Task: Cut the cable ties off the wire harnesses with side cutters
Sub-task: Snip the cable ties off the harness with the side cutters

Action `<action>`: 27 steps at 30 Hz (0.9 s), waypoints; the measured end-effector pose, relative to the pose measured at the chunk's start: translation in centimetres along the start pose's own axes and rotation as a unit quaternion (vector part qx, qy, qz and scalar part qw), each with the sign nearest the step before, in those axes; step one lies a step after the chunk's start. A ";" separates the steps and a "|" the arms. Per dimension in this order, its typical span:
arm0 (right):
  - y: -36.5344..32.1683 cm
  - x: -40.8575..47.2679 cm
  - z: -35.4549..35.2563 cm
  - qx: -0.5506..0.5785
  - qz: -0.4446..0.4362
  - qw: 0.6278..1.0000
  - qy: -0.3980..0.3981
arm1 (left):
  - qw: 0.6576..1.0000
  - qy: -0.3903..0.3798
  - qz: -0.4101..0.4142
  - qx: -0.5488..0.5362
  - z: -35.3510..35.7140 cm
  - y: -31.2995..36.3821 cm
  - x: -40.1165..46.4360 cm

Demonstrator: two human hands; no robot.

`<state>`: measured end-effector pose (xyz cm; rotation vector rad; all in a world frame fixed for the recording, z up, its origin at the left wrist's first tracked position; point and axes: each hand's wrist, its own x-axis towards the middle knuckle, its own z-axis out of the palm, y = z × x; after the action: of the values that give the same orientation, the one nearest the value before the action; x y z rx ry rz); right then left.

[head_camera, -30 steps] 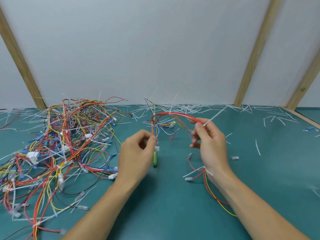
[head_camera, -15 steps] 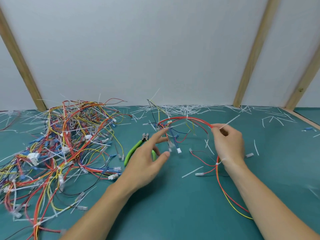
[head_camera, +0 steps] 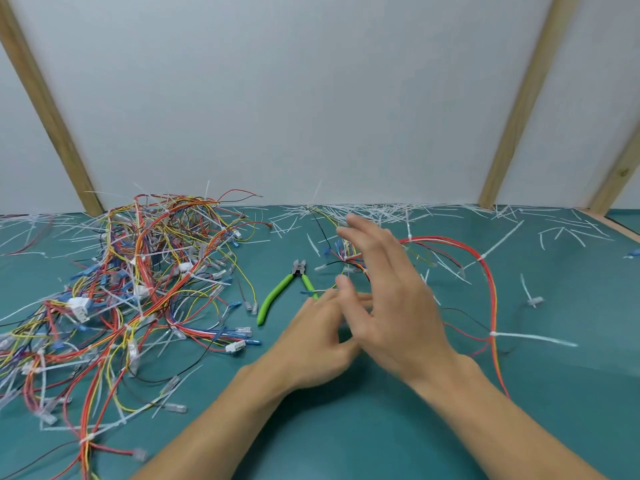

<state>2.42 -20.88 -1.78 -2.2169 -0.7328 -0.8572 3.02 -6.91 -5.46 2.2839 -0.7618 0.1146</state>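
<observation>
- The side cutters lie on the green desk, just left of the hands, with their metal jaws pointing away from the person and the green handles spread apart. No hand touches them.
- The right hand hovers over the middle of the desk with its fingers straight and spread wide, holding nothing. It is blurred.
- The left hand sits just below and partly behind the right one, fingers loosely extended. It seems to hold nothing, though the right hand hides part of it.
- A loose wire harness of red, orange and yellow wires arcs across the desk to the right of the hands; its near end runs down beside the right forearm.
- Two white cable ties are on this harness: one on the upper curve and one lower down, its tail pointing right.
- The right hand covers the harness's left end, where thin wires bunch together.
- A big tangled pile of harnesses fills the left side of the desk, with white ties and small connectors mixed in.
- Cut white tie pieces litter the far edge of the desk along the white wall.
</observation>
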 end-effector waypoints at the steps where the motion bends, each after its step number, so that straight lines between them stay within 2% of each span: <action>1: 0.9 -0.1 0.2 -0.017 0.054 0.997 -0.044 | 1.000 -0.005 0.000 0.014 0.2 -0.1 0.0; 4: 3.9 -0.2 0.5 -0.066 0.166 0.976 -0.124 | 0.998 -0.012 0.012 0.059 0.5 -0.4 0.0; 7: 5.6 -0.6 1.0 -0.121 0.225 0.953 -0.164 | 0.999 0.002 -0.001 0.051 0.2 -0.4 0.1; 9: 6.0 -0.8 1.4 -0.160 0.228 0.945 -0.170 | 0.997 0.065 -0.029 0.040 0.0 -0.6 0.1; 11: 6.1 -0.9 1.7 -0.207 0.220 0.935 -0.187 | 0.983 0.165 -0.078 0.037 -0.5 -1.0 0.0; 13: 6.2 -1.1 1.9 -0.230 0.221 0.928 -0.190 | 0.960 0.238 -0.131 0.072 -1.4 -1.7 0.1; 15: 6.3 -1.2 2.1 -0.209 0.228 0.937 -0.161 | 0.932 0.271 -0.191 0.146 -2.5 -2.6 0.0; 17: 6.5 -1.1 2.0 -0.149 0.240 0.953 -0.109 | 0.908 0.263 -0.246 0.215 -3.5 -3.6 -0.3; 21: 6.3 -0.9 1.6 0.013 0.236 0.971 -0.021 | 0.884 0.141 -0.316 0.315 -4.1 -4.5 -0.7; 27: 4.4 -1.4 2.6 0.089 0.183 0.978 -0.044 | 0.863 0.064 -0.348 0.362 -4.8 -5.0 -0.5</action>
<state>5.48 -22.20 -5.93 -2.1453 -0.4021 -0.4940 6.01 -0.62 -5.07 3.0737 0.2860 0.2378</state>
